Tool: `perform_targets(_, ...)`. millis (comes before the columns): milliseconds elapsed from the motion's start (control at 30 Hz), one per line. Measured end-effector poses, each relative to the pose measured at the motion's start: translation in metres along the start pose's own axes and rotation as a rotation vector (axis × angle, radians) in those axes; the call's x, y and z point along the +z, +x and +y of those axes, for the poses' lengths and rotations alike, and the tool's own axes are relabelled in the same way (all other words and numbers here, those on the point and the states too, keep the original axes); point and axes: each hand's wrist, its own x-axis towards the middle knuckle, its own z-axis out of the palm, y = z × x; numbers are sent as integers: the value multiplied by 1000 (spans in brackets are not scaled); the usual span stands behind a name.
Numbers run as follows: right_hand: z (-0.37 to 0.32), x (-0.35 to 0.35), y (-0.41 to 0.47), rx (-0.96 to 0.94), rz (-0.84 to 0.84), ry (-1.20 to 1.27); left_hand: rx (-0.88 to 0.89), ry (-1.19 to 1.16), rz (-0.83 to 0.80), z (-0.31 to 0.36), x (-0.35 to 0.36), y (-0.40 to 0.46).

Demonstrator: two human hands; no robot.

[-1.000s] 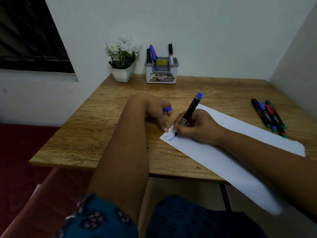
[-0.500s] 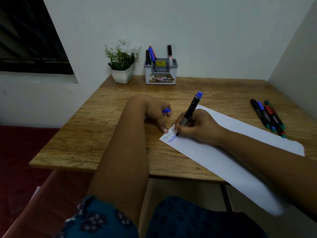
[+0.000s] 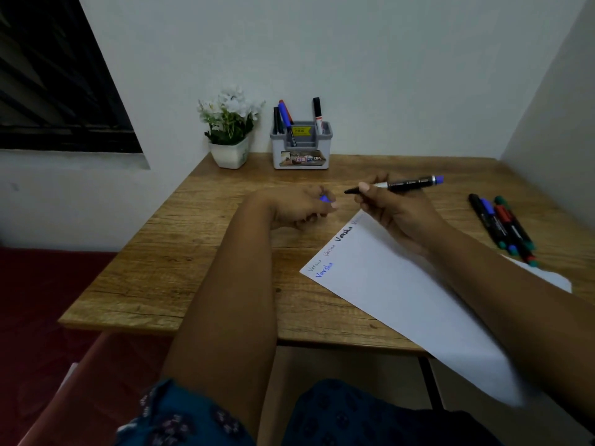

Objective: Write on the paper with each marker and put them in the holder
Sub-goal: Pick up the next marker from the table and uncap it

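Observation:
A white paper (image 3: 402, 294) lies slanted on the wooden table (image 3: 199, 252), with words in black and blue along its left edge. My right hand (image 3: 396, 214) holds an uncapped black marker with a blue end (image 3: 409, 182) level above the table, its tip pointing left. My left hand (image 3: 302, 207) is curled round the blue cap (image 3: 324, 198), just left of the marker tip. The grey holder (image 3: 302, 149) stands at the back by the wall with several markers in it. Several loose markers (image 3: 502, 228) lie at the right.
A white pot of white flowers (image 3: 230, 130) stands left of the holder. Walls close the back and right sides of the table. A dark window is at the far left. The paper overhangs the table's front edge.
My right hand has lifted the marker off the paper and turned it level, tip toward my left hand. My left hand has come off the paper's corner. The blue word stands whole.

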Motion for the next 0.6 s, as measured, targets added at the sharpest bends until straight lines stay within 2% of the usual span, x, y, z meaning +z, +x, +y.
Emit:
perform_targets(67,-1,-6,-1,69,36,62,25,-137,-23,3,6,2)
perform_targets(233,0,-12,4,112,98,45,139,-113,-75,-1,8,5)
perform_targets(333,2,-13,4,87,47,-24,162,-148,-103,1,10,4)
perform_targets(500,7,-13,2,64,27,-134,138,-71,-93,7,18,3)
perform_targets(600,6,-13,1,48,60,-161,221,-115,-13,15,23,2)
